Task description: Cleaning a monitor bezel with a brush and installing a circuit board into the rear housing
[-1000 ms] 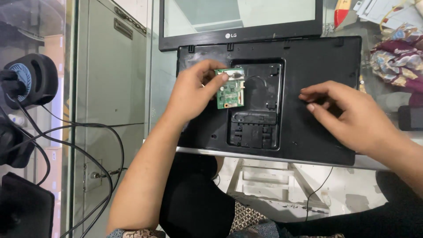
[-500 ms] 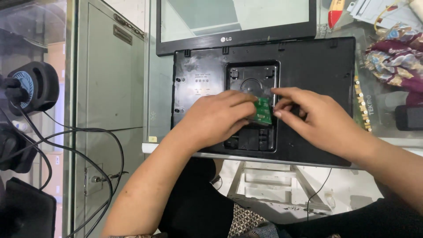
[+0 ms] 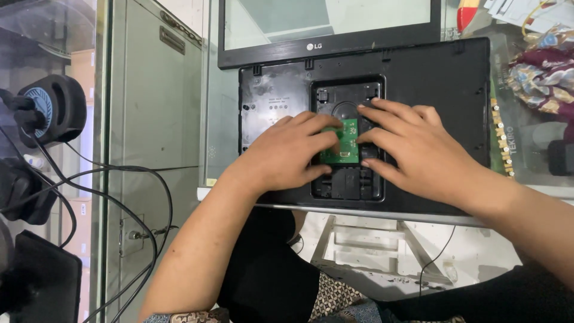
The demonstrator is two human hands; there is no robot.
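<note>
So a second ago you had that small green circuit board (image 3: 342, 143) up in your left hand (image 3: 287, 157) over the upper left of the recess, with your right hand (image 3: 412, 152) parked flat out on the black monitor back cover (image 3: 430, 78). Now both hands have closed in on the middle and the board sits down inside the square recess (image 3: 347, 96) of the cover, flat against it as far as I can see. Your left fingers are curled over its left edge and your right fingertips press on its right edge, so it's pinned between the two hands rather than pinched up in the air. Looks to me like it's being seated in place.

Around you: a flat monitor (image 3: 329, 27) lies just behind the cover, a grey metal cabinet (image 3: 161, 107) stands to the left, black cables (image 3: 113, 197) hang beside it with a round black speaker (image 3: 51, 107), and colourful wrappers (image 3: 544, 75) sit off to the right. Your own fingers hide most of the board's edges.
</note>
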